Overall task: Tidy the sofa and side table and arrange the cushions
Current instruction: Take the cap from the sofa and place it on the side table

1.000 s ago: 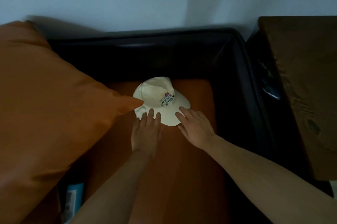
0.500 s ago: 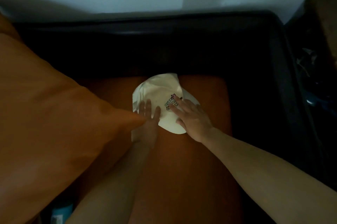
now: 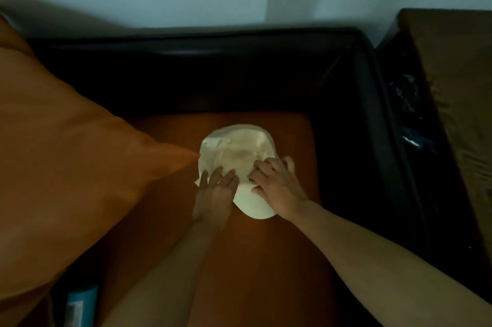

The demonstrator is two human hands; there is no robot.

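A cream cap [image 3: 238,156] lies on the orange seat [image 3: 266,260] of the sofa, near the seat's back edge, its crown flattened and its brim pointing toward the person. The left hand [image 3: 215,193] rests on the cap's near left edge with fingers straight and held together, palm down — flat, gripping nothing. The right hand [image 3: 277,188] lies spread over the cap's right side (covering most of the small printed logo), fingers extended and pressing on the fabric, thumb out toward the right. A large orange cushion [image 3: 66,166] fills the left, its corner tip just beside the cap's left edge; whether they touch is hard to tell. Below the cushion, at the lower left, a light blue object [image 3: 81,302] shows — too dark to identify. The dark sofa back [image 3: 199,76] and armrest [image 3: 356,126] frame the seat, and a brown wooden table [image 3: 458,113] stands beyond the armrest on the right.
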